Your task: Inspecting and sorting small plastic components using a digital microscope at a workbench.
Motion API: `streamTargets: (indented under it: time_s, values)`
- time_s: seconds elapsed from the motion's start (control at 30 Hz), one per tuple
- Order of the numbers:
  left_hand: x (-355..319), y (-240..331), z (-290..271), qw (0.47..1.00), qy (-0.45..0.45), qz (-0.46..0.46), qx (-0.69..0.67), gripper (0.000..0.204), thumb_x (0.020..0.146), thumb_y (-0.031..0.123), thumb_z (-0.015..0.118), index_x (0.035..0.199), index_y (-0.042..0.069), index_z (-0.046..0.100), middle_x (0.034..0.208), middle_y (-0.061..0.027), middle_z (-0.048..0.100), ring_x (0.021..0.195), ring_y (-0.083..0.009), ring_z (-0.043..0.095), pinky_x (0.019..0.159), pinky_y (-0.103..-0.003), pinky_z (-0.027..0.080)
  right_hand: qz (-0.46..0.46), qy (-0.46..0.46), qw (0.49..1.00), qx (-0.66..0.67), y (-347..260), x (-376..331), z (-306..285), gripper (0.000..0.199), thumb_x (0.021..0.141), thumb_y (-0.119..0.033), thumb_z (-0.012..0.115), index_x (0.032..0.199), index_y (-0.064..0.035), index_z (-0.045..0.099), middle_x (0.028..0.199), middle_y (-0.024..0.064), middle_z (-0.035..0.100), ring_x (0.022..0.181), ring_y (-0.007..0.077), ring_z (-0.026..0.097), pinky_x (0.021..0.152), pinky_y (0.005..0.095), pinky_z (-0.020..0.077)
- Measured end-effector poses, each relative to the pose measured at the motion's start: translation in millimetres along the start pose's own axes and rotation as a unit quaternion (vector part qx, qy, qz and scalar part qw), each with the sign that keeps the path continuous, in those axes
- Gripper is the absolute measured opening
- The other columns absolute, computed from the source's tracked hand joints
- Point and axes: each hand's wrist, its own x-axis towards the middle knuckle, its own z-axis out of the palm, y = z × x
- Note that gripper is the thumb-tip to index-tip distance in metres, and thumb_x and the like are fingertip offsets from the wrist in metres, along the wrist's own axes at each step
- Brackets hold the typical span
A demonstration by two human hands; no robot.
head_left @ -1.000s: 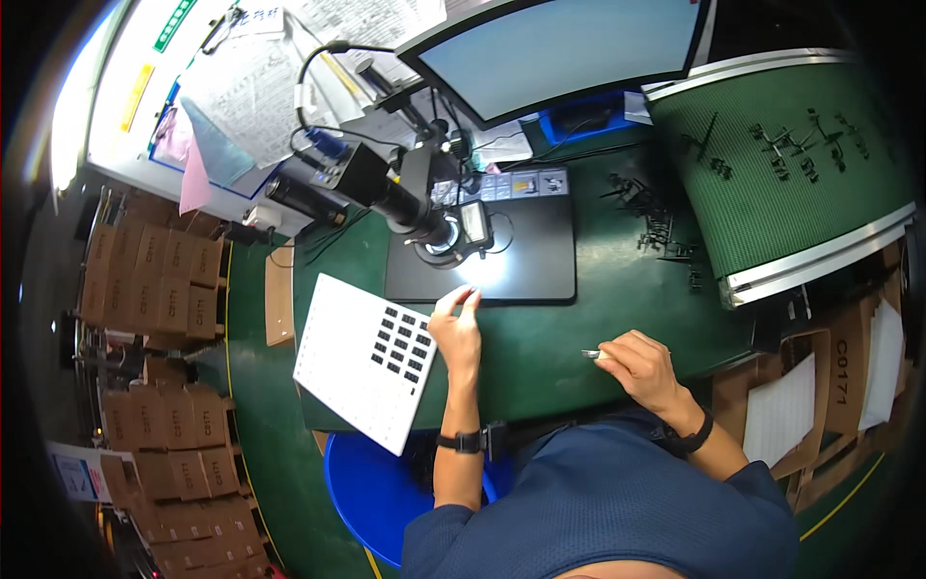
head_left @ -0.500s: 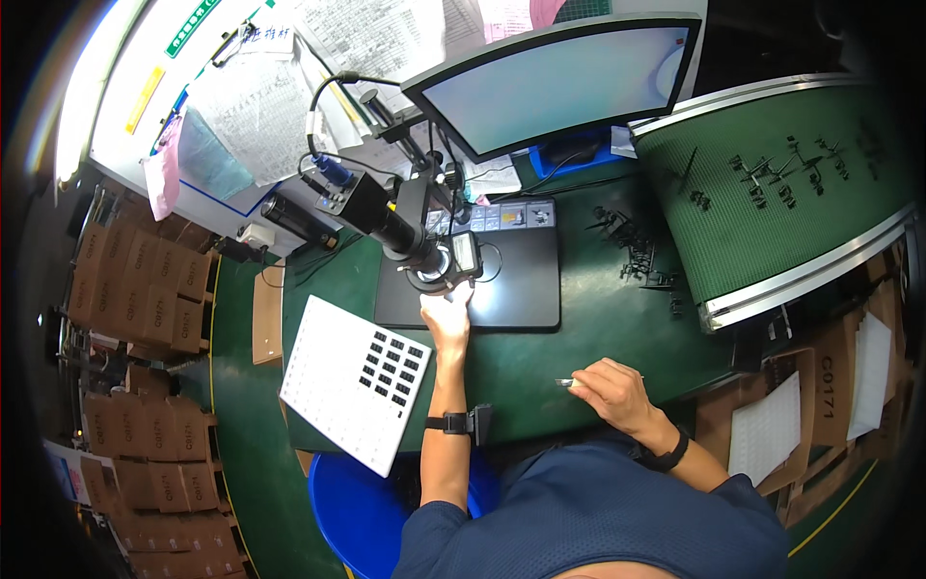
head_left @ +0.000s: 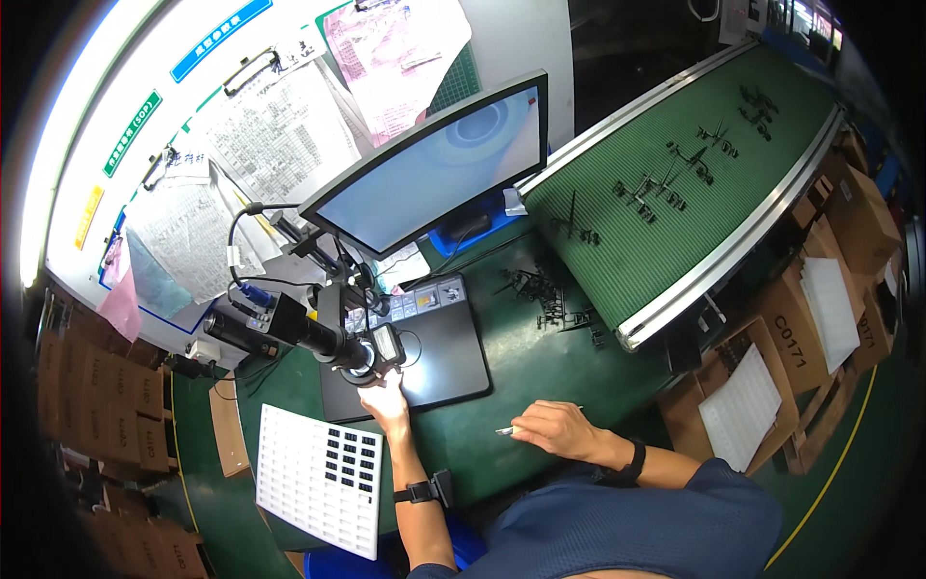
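Note:
My left hand (head_left: pixel 388 398) is closed beneath the lens of a black inspection microscope (head_left: pixel 340 353); whatever its fingertips hold is hidden. In front of my body, my right hand (head_left: pixel 555 429) grips a slim tool (head_left: pixel 503 431) with a shiny tip pointing left; its exact kind is unclear. Under the microscope lies a flat black base board (head_left: pixel 439 362), brightly lit near the lens. To the left of my forearm is a white tray (head_left: pixel 304 482) with rows of small pockets, several filled with small black parts (head_left: pixel 349 458) toward its upper right.
A monitor (head_left: pixel 434 169) behind the microscope displays a magnified round shape. Black moulded parts on sprues (head_left: pixel 552 301) lie on the green bench (head_left: pixel 540 362). More ride on a green conveyor belt (head_left: pixel 714 203) at the right. Cardboard boxes (head_left: pixel 791 338) flank the bench.
The whole view has swung, so the bench appears further left and lower. A round shape now shows at the monitor's upper middle. Both hands keep nearly the same poses.

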Motion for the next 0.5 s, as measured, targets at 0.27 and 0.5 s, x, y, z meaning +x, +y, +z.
streamTargets:
  time_s: [0.27,0.5]
  values:
    - [-2.2,1.2,2.8,0.999,0.028,0.017,-0.008,0.021,0.083,0.006,0.081,0.097,-0.006,0.072,0.083,-0.0123,0.075,0.076,-0.0239,0.068,0.076,-0.041,0.053,0.000,-0.002,1.000,0.004,-1.0,-1.2,1.5,0.017,0.090,-0.018,0.080,0.097,-0.0049,0.072,0.083,0.0047,0.068,0.074,0.0239,0.067,0.065,0.0374,0.0555]
    - [-5.6,11.1,2.0,1.000,0.005,-0.002,-0.025,0.031,0.081,0.009,0.088,0.100,-0.012,0.076,0.100,-0.0225,0.076,0.090,-0.0296,0.071,0.088,-0.042,0.054,0.009,-0.001,1.000,0.011,-0.8,0.3,-2.2,0.018,0.089,-0.018,0.081,0.098,-0.0048,0.073,0.084,0.0045,0.069,0.075,0.0235,0.067,0.065,0.0367,0.0558]
